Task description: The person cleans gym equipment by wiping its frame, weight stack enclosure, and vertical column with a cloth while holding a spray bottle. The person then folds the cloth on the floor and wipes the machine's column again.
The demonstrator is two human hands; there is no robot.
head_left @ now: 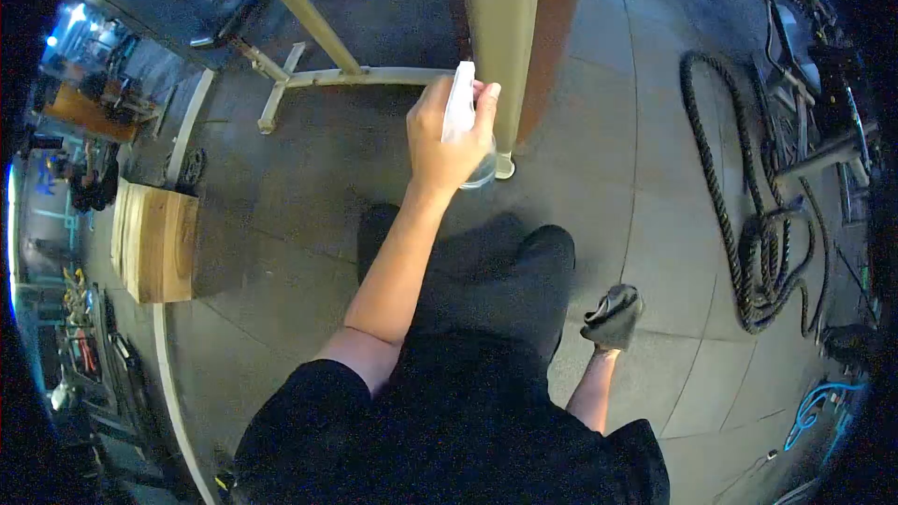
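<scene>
Pale wood first: a blocky wooden box [154, 241] sits on the dark tiled floor [271, 262] at the left, with a light floor rail [168, 383] running past it toward the bottom. Equipment and lights crowd the far left edge, too blurred and dim to sort out. Next right, a light metal frame [369, 77] stands on the floor, a slanted tube coming down to its base. Left hand [449, 136], near centre, is closed around a spray bottle [458, 112] — white trigger head up top, thumb on the right side of it, clear body partly showing below the palm. Bottle is held off the floor, in front of the thick beige post [501, 28]; can't tell whether the two touch. The post ends in a small light foot, and a reddish-brown panel [554, 28] shows just right of it. Below, the person's dark trousers [486, 290] and black shirt. Right hand [605, 346] is low and to the right, apart from the left hand, holding a dark grey cloth [617, 313] — bunched, covering most of the hand, so finger positions can't be told. Further right, a thick black rope [716, 178] lies looped and piled on the floor, beside metal gym equipment [828, 164]. A light blue cord [806, 411] is coiled at lower right.
</scene>
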